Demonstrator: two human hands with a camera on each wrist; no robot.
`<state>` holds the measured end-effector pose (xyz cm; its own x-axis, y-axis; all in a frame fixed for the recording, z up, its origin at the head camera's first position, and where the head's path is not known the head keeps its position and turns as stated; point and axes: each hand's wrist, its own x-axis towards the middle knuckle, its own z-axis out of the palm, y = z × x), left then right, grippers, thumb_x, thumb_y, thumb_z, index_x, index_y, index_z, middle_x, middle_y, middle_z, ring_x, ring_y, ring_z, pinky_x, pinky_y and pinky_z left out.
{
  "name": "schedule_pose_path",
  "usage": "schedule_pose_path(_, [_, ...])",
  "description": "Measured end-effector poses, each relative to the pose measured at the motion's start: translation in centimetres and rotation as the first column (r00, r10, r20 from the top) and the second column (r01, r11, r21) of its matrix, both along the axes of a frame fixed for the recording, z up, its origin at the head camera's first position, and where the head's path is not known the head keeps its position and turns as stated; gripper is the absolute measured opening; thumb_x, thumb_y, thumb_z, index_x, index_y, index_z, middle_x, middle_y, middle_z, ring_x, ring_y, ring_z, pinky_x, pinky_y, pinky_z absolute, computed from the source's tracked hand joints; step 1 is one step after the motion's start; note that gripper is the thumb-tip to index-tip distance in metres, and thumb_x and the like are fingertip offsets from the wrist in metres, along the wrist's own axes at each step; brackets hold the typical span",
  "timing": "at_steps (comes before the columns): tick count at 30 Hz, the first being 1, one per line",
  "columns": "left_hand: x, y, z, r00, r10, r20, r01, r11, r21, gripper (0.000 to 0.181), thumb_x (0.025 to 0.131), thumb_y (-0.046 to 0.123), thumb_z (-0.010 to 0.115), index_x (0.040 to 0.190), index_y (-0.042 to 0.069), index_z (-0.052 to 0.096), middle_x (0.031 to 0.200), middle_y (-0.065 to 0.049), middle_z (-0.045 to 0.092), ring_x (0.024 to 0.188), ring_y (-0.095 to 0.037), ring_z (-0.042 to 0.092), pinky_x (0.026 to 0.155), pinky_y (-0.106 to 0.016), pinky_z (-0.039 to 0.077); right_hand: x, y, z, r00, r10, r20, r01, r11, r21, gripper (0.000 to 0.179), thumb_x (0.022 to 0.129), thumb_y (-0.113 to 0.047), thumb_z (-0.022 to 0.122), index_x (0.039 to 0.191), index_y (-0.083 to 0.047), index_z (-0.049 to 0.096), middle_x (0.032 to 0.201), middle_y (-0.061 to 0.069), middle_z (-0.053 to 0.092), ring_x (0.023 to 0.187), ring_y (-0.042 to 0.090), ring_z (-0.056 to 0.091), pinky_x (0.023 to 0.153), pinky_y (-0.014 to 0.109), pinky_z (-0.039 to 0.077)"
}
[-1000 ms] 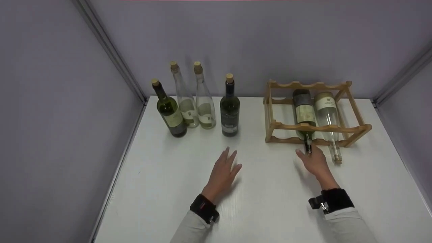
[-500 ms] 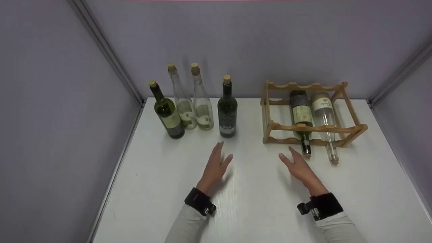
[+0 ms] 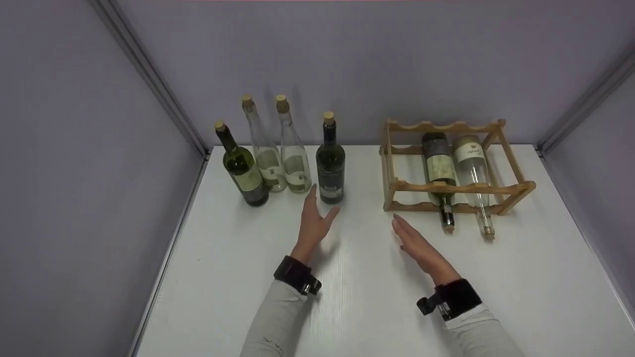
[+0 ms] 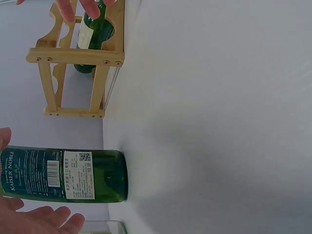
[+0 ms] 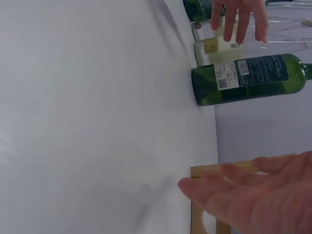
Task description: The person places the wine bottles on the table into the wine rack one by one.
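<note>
A dark green wine bottle (image 3: 331,171) with a cork stands upright on the table; its printed back label (image 4: 79,174) faces me in the left wrist view. My left hand (image 3: 312,225) is spread just in front of this bottle, thumb apart from the fingers, holding nothing. Whether it touches the glass I cannot tell. My right hand (image 3: 421,250) hovers with fingers extended, near the front left corner of the wooden wine rack (image 3: 461,188). Inside the rack lie a green wine bottle (image 3: 440,166) and a clear bottle (image 3: 472,161), their necks pointing toward me.
Left of the standing bottle are two clear corked bottles (image 3: 268,161) (image 3: 295,166) and another green wine bottle (image 3: 245,176), all upright. Grey panels (image 3: 347,59) enclose the white table (image 3: 367,307) at the back and sides.
My right hand has left the neck of the racked green bottle and moved left. My left hand has moved forward to the standing dark green bottle.
</note>
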<state>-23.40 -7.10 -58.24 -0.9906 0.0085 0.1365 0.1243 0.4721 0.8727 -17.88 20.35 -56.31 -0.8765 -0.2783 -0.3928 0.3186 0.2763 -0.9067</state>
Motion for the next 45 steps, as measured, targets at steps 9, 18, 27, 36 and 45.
schedule_pose_path(9, [-2.7, 0.6, 1.1, 0.999, 0.034, -0.037, -0.033, 0.999, 0.04, 0.087, 0.093, 0.028, 0.069, 0.156, 0.003, 0.016, 0.158, -0.019, 0.023, 0.146, -0.03, 0.022, 0.116, -0.043, 0.019, -0.8, -2.2, 0.1, 0.999, 0.011, 0.033, -0.006, 0.99, -0.139, 0.074, 0.105, -0.054, 0.028, 0.158, -0.01, 0.0, 0.161, 0.019, 0.01, 0.147, 0.037, 0.009, 0.113, 0.058, 0.019])
schedule_pose_path(18, [-5.0, 0.3, 2.5, 0.998, 0.056, 0.022, -0.058, 0.991, 0.121, 0.093, 0.087, 0.032, 0.077, 0.155, 0.004, 0.02, 0.155, -0.02, 0.029, 0.14, -0.033, 0.033, 0.112, -0.041, 0.03, -1.2, -3.3, 0.3, 0.998, 0.002, 0.069, 0.013, 0.976, -0.217, 0.075, 0.102, -0.06, 0.032, 0.16, -0.019, 0.008, 0.161, 0.016, 0.015, 0.146, 0.038, 0.014, 0.11, 0.063, 0.023])
schedule_pose_path(27, [-6.6, 0.0, 3.0, 0.998, 0.024, 0.059, -0.034, 0.983, 0.181, 0.094, 0.081, 0.024, 0.083, 0.154, 0.005, 0.027, 0.154, -0.018, 0.032, 0.139, -0.036, 0.034, 0.111, -0.041, 0.031, -1.5, -4.2, 0.3, 0.995, -0.007, 0.1, 0.034, 0.963, -0.269, 0.068, 0.104, -0.056, 0.031, 0.159, -0.02, 0.013, 0.16, 0.017, 0.018, 0.146, 0.039, 0.017, 0.107, 0.064, 0.026])
schedule_pose_path(36, [-7.4, 0.4, 3.0, 0.997, 0.028, 0.078, -0.046, 0.972, 0.232, 0.091, 0.077, 0.015, 0.085, 0.152, 0.009, 0.033, 0.15, -0.012, 0.041, 0.136, -0.03, 0.039, 0.11, -0.042, 0.032, -1.7, -4.3, 0.0, 0.993, -0.002, 0.117, 0.04, 0.946, -0.32, 0.068, 0.105, -0.055, 0.028, 0.159, -0.018, 0.012, 0.16, 0.017, 0.018, 0.145, 0.04, 0.017, 0.108, 0.064, 0.026])
schedule_pose_path(45, [-7.7, 0.7, 2.8, 0.993, 0.076, 0.094, -0.1, 0.954, 0.281, 0.083, 0.075, 0.013, 0.086, 0.144, 0.009, 0.041, 0.144, -0.011, 0.047, 0.134, -0.03, 0.043, 0.109, -0.043, 0.034, -1.9, -4.4, 0.1, 0.989, -0.008, 0.149, 0.067, 0.917, -0.394, 0.069, 0.103, -0.058, 0.03, 0.158, -0.019, 0.017, 0.159, 0.017, 0.022, 0.144, 0.04, 0.021, 0.108, 0.062, 0.028])
